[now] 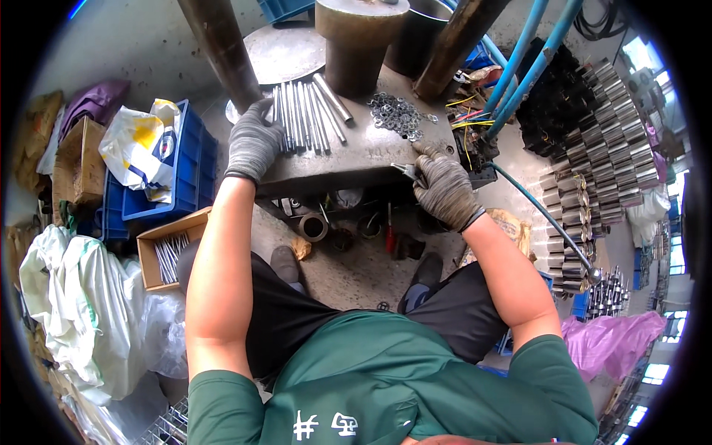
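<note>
Steel rods (308,115) lie side by side on the press table (363,152); rigid, smooth, likely slippery. Left hand (252,141) rests at their near ends, grip unclear. Right hand (443,187) pinches a small metal piece (408,172), possibly.

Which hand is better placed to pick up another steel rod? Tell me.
Left. The left hand already rests on the row of steel rods; the right hand is off at the table edge, gripping a small metal piece.
</note>
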